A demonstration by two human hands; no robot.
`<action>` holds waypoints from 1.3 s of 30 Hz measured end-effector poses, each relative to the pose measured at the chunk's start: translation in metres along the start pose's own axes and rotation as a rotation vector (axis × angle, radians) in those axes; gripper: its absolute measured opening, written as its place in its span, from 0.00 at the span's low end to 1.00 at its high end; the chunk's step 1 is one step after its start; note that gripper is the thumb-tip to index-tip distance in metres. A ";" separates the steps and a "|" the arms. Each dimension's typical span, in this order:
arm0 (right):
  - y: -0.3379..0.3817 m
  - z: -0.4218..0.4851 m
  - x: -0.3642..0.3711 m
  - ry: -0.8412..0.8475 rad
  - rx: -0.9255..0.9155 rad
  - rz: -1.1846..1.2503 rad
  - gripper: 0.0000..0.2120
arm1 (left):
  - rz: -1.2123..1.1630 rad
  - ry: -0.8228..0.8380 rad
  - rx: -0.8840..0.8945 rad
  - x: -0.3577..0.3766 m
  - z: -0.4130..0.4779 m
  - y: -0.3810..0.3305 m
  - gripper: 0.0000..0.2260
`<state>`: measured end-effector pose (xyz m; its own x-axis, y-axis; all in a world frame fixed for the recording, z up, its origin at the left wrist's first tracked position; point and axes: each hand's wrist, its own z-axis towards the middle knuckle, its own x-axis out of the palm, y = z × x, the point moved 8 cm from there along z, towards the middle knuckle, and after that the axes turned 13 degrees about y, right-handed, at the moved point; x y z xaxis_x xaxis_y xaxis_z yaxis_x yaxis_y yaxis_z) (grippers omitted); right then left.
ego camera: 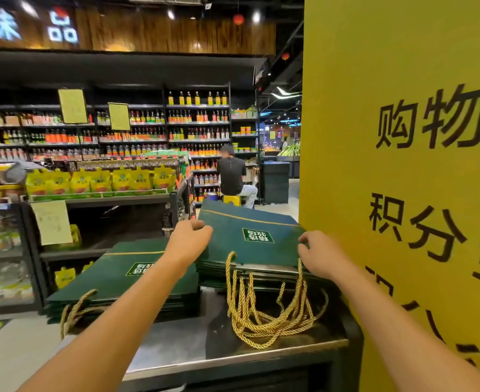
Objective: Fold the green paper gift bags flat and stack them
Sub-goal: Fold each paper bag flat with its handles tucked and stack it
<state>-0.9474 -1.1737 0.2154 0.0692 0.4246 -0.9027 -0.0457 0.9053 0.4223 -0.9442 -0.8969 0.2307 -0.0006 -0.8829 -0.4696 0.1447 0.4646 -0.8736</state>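
The left hand's [189, 239] fingertips are curling out of sight round the top bag's [233, 230] left edge, gripping it, while the right hand [317, 253] is pinching its right edge. Flat, dark green, logo upside down, the bag is lying at centre frame on a stack [261, 274], with gold rope handles [261, 321] dangling below.

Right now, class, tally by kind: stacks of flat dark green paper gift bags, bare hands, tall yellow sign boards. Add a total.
Stacks of flat dark green paper gift bags: 2 (left stack, right stack)
Bare hands, gripping the top bag: 2 (left hand, right hand)
Tall yellow sign board: 1
Total: 5
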 end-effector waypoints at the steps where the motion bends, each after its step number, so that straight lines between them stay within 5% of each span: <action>1: 0.001 0.001 0.003 0.008 -0.019 -0.017 0.15 | 0.035 0.012 0.001 0.002 0.001 0.000 0.08; 3: 0.004 0.005 0.007 0.030 -0.056 -0.031 0.17 | 0.106 0.054 0.008 0.007 0.004 -0.003 0.06; 8: 0.006 0.017 0.004 0.047 -0.114 0.021 0.20 | 0.349 0.175 0.030 0.006 0.007 -0.026 0.28; 20: 0.014 0.082 0.021 0.206 -0.148 -0.085 0.33 | 1.225 0.432 0.163 0.040 0.077 -0.048 0.31; 39: -0.019 0.103 0.078 0.326 -0.039 -0.191 0.40 | 1.183 0.470 0.063 0.068 0.094 0.020 0.32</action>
<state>-0.8381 -1.1563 0.1450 -0.2403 0.2163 -0.9463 -0.1011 0.9640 0.2460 -0.8480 -0.9544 0.1937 -0.1871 0.1809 -0.9655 0.3432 0.9330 0.1083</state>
